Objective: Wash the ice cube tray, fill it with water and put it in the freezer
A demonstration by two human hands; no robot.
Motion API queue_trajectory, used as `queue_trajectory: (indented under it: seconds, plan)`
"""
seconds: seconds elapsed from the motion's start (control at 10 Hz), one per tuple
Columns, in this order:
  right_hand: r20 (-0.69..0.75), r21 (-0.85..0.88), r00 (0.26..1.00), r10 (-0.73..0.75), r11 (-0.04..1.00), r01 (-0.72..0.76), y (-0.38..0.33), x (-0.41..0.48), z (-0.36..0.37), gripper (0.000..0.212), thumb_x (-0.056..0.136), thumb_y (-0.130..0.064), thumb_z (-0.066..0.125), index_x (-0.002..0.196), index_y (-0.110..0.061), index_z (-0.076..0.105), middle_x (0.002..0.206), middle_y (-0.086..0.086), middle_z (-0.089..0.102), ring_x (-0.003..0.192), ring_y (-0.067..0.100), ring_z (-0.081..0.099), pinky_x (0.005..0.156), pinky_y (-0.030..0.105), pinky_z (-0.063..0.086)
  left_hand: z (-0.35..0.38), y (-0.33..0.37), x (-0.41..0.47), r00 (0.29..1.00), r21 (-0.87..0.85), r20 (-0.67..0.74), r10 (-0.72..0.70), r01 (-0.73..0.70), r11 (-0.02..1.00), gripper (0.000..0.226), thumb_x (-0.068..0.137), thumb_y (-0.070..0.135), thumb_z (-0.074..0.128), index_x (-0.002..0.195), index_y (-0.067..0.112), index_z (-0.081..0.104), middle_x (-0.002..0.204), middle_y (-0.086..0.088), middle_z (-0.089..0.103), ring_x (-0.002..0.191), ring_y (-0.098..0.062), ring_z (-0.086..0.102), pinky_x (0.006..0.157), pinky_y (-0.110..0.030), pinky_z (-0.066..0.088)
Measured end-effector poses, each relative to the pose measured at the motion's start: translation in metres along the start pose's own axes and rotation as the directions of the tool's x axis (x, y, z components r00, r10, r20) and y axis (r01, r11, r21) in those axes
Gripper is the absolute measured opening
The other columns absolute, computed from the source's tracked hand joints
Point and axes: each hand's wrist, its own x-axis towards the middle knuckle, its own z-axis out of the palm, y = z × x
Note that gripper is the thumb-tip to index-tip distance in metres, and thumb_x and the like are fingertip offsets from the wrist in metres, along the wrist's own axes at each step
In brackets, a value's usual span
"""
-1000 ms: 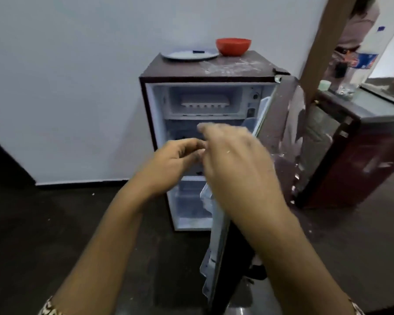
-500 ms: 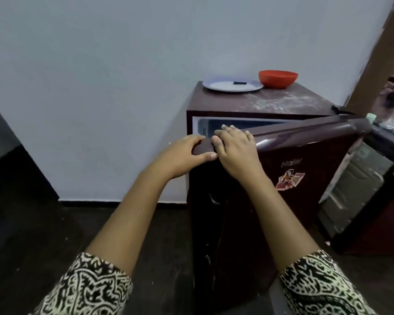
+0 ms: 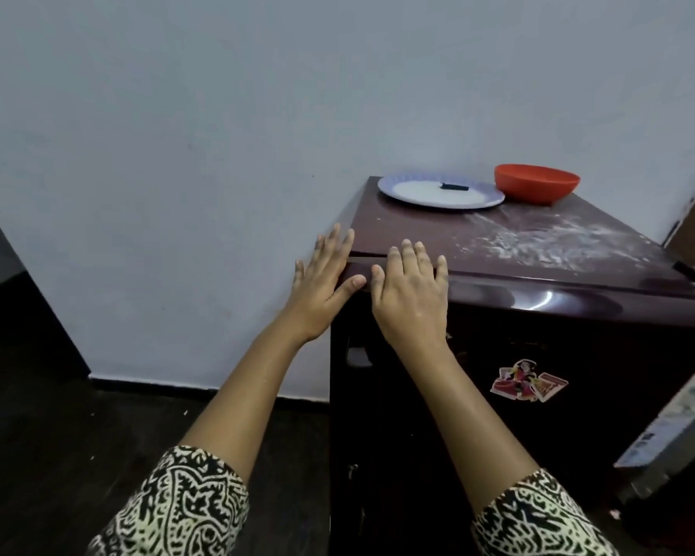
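Two hands were seen flat against the top edge of the one small maroon fridge (image 3: 538,375), whose door was shut: the left hand (image 3: 324,280) at its left corner and the right hand (image 3: 410,290) just beside it, fingers (image 3: 406,250) spread and released, nothing grasped. The ice cube tray was not visible, hidden if inside. One white plate (image 3: 438,192) carrying one small dark object (image 3: 454,187) and one red bowl (image 3: 536,188) were placed on the dusty fridge top, and one sticker (image 3: 526,381) was fixed to the door.

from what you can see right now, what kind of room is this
Probably a home kitchen or dining corner, though little of the room shows. A small maroon fridge stands against a plain wall, with a plate and a red bowl on its dusty top. Both hands rest flat on its door.
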Motion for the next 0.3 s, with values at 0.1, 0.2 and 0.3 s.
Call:
queue_trajectory:
  seconds: [0.1, 0.2, 0.3]
  plan:
    - [0.0, -0.027, 1.0, -0.019, 0.999, 0.019, 0.003, 0.005, 0.005, 0.054, 0.099, -0.038, 0.025, 0.141, -0.006, 0.038, 0.151, 0.013, 0.033, 0.143, 0.026, 0.021, 0.115, 0.047, 0.003, 0.003, -0.007, 0.005, 0.999, 0.013, -0.004, 0.033, -0.033, 0.999, 0.075, 0.083, 0.079, 0.014, 0.144, 0.046, -0.012, 0.153, 0.028, -0.018, 0.144, 0.001, -0.021, 0.115, -0.046, -0.014]
    - [0.087, 0.009, 0.996, -0.018, 1.0, 0.017, 0.003, 0.01, 0.0, 0.053, 0.099, -0.039, 0.026, 0.14, -0.008, 0.038, 0.153, 0.011, 0.031, 0.144, 0.026, 0.018, 0.115, 0.048, 0.003, -0.005, -0.006, 0.007, 0.994, -0.09, 0.112, 0.009, 0.001, 0.996, 0.073, 0.088, 0.068, 0.029, 0.148, 0.045, -0.005, 0.154, 0.03, -0.01, 0.144, 0.005, -0.013, 0.119, -0.047, -0.01]
    - [0.214, 0.05, 0.975, -0.063, 0.997, 0.054, 0.001, 0.033, -0.011, 0.049, 0.098, -0.038, 0.032, 0.139, -0.012, 0.039, 0.156, 0.008, 0.025, 0.144, 0.029, 0.019, 0.114, 0.052, 0.008, -0.03, -0.011, 0.022, 0.961, -0.141, 0.275, 0.015, 0.025, 0.99, 0.077, 0.085, 0.062, 0.046, 0.153, 0.037, 0.016, 0.158, 0.025, 0.004, 0.145, 0.006, -0.001, 0.122, -0.04, -0.001]
